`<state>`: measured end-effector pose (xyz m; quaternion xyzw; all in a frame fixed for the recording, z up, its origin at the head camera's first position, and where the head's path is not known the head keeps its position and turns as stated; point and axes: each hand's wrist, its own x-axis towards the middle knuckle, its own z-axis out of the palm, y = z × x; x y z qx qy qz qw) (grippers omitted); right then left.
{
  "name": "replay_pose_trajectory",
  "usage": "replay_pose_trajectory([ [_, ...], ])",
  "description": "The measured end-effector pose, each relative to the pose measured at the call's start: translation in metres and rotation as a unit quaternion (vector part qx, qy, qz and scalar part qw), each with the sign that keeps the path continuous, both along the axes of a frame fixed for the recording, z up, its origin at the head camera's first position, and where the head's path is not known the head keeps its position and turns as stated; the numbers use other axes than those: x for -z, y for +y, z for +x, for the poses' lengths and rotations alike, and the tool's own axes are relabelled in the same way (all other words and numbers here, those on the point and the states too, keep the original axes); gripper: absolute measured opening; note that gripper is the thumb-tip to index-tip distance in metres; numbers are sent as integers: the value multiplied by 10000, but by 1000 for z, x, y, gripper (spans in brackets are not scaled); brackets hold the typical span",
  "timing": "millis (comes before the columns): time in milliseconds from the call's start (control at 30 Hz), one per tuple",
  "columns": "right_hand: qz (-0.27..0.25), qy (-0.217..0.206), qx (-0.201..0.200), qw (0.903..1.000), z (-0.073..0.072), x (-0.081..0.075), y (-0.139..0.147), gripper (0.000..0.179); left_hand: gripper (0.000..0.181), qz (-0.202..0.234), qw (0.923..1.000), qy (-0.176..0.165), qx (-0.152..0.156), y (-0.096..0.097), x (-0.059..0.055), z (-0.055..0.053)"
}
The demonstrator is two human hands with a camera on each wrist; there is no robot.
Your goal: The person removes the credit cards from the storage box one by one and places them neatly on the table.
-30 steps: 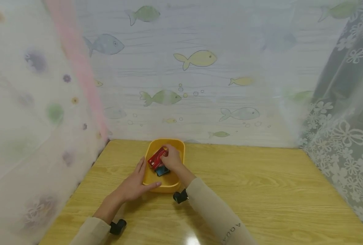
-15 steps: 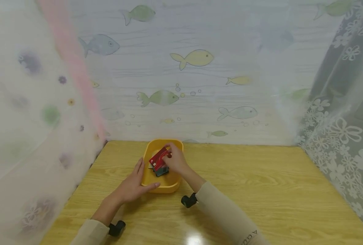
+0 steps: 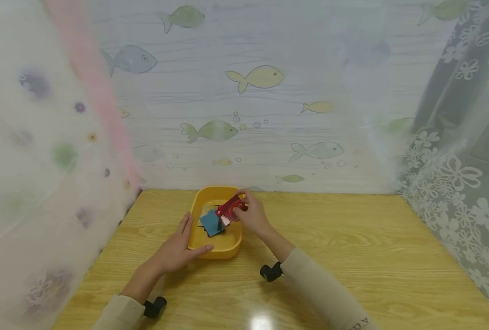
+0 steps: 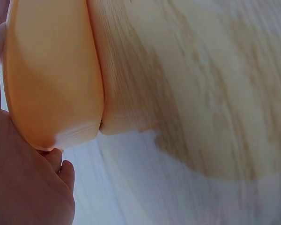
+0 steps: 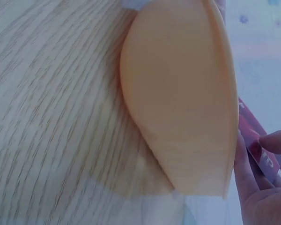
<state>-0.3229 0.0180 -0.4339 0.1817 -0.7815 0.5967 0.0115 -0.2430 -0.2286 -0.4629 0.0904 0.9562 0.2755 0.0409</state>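
Observation:
My right hand [image 3: 253, 214] pinches a red bank card [image 3: 230, 210], thumb on its face, above the right side of a yellow plastic bin [image 3: 214, 252]. In the right wrist view the red card [image 5: 254, 136] shows between thumb and fingers beside the bin's rim. Inside the bin lies a blue card [image 3: 212, 222], with a pale card [image 3: 204, 211] and dark edges partly hidden beneath it. My left hand [image 3: 174, 247] rests against the bin's left side with fingers straight along the wall, its thumb at the near rim.
The bin stands at the back of a wood-grain table [image 3: 331, 247], close to a fish-print curtain [image 3: 269, 114]. Sheer flowered curtains hang at left and right. A black wrist camera [image 3: 155, 307] sits at the left cuff, another black camera [image 3: 270, 272] at the right.
My right hand has drawn the red card up and to the right off the pile, uncovering the blue card. My left hand has stayed at the bin. The head view has shifted slightly.

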Motion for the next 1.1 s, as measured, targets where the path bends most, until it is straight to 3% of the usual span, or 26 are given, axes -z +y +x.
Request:
replay_pose_trajectory([
  [200,196,199,162,9995,-3,5,12,41,122,18,10000,29,10,0,0,0],
  [367,56,307,200,9993,2,1,21,39,123,15,10000,81,42,0,2,-1],
  [767,145,216,58,9996,0,7,38,38,124,17,10000,64,11,-1,1,-1],
  [1100,-67,-13,-100,9999,1,6,50,36,125,42,9999,99,3,-2,4,0],
])
